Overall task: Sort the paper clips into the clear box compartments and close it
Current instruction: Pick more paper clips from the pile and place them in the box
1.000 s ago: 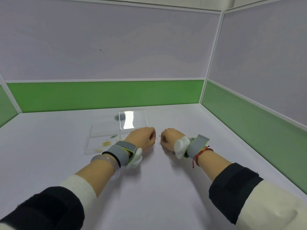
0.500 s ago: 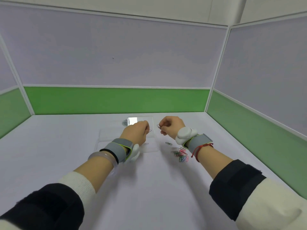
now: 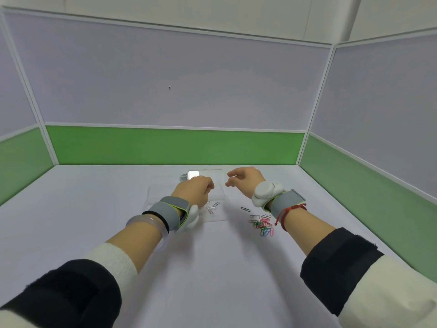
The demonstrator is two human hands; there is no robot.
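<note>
The clear box [image 3: 165, 185] lies open on the white table, its lid [image 3: 216, 177] folded back and catching a reflection. My left hand [image 3: 194, 189] hovers over the box with its fingers curled in; whatever they may hold is hidden. My right hand [image 3: 243, 181] is at the box's right edge, thumb and forefinger apart, with nothing visible between them. A few silver paper clips [image 3: 211, 208] lie in the near right compartment. A pile of coloured paper clips [image 3: 262, 224] sits on the table under my right wrist, and a single dark clip [image 3: 245, 209] lies beside it.
Green and lilac partition walls [image 3: 175, 145] enclose the table at the back and on both sides. Both wrists carry grey straps with white devices, and dark sleeves cover my forearms near the lower edge.
Both hands have lifted from the table near the clip pile and moved back over the box. The clip seen at my right fingertips half a second ago no longer shows. The view has tilted up.
</note>
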